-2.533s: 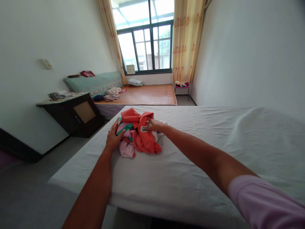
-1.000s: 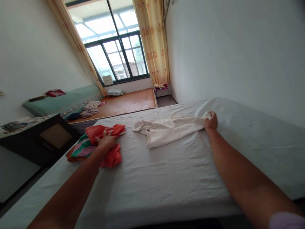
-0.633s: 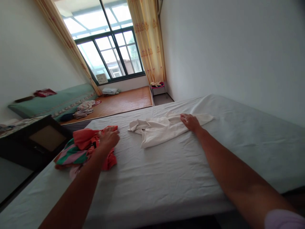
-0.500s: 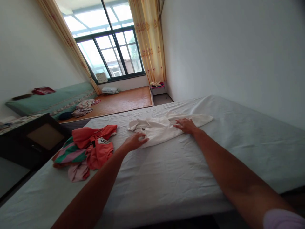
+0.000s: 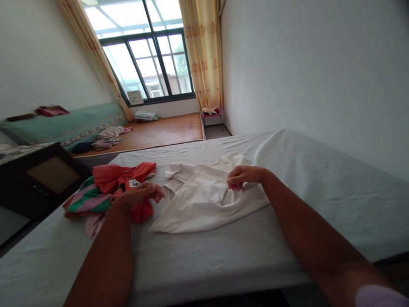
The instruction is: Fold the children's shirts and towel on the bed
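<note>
A white shirt [image 5: 198,204] lies partly spread and wrinkled on the pale bed sheet [image 5: 223,256], its near edge towards me. My right hand [image 5: 240,177] is over its right part, the fingers curled and pinched together on the cloth beside a raised fold. Just off the shirt's left edge hovers my left hand [image 5: 145,193], fingers stretched out and holding nothing. Under and behind that hand sits a heap of clothes: a red-orange garment [image 5: 107,177] with a white printed label, and a green and pink striped one [image 5: 92,200].
Beyond this bed stands a lower brown mat-topped bed [image 5: 169,128] with some crumpled clothes [image 5: 110,138]. A dark cabinet [image 5: 19,183] is on the left, a white wall [image 5: 303,76] on the right. A small pink stool [image 5: 212,113] stands below the curtain.
The white shirt has gone from a narrow folded strip to a wider spread, its near edge closer to me. My left hand moved left off it; my right hand lifted slightly and its fingers curled.
</note>
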Motion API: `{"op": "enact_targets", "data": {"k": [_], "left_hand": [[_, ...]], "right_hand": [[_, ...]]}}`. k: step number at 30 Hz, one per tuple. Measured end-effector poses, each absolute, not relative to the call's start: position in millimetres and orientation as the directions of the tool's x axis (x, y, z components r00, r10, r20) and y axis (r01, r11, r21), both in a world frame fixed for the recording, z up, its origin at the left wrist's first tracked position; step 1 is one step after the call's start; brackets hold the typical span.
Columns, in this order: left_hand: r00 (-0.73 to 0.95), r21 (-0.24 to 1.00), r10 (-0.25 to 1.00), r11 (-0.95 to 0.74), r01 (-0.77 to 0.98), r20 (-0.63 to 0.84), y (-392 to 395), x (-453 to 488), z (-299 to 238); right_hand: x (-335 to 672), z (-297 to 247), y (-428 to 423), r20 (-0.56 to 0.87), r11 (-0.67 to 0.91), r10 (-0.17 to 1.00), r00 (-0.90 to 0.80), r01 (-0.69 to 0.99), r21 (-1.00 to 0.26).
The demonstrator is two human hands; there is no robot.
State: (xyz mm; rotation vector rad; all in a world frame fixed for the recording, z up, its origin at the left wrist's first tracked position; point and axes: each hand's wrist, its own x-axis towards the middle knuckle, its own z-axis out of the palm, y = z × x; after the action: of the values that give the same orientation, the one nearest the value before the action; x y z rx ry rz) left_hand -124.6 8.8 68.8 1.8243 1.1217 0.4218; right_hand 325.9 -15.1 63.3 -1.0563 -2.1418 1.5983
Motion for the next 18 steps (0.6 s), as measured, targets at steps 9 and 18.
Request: {"op": "enact_targets", "data": {"k": [9,18], "left_hand": [[0.075,0.746,0.989,-0.144,0.651,0.126,53,-101,22],[0.203,0.305,0.976,-0.216,0.928,0.073,89,-68,21]], "right_hand": [[365,39,46,0.111,0.068,0.992,0.068,0.455,-0.888],[367,23,106,0.061,-0.078,0.992,0.111,0.915,-0.397]]}}
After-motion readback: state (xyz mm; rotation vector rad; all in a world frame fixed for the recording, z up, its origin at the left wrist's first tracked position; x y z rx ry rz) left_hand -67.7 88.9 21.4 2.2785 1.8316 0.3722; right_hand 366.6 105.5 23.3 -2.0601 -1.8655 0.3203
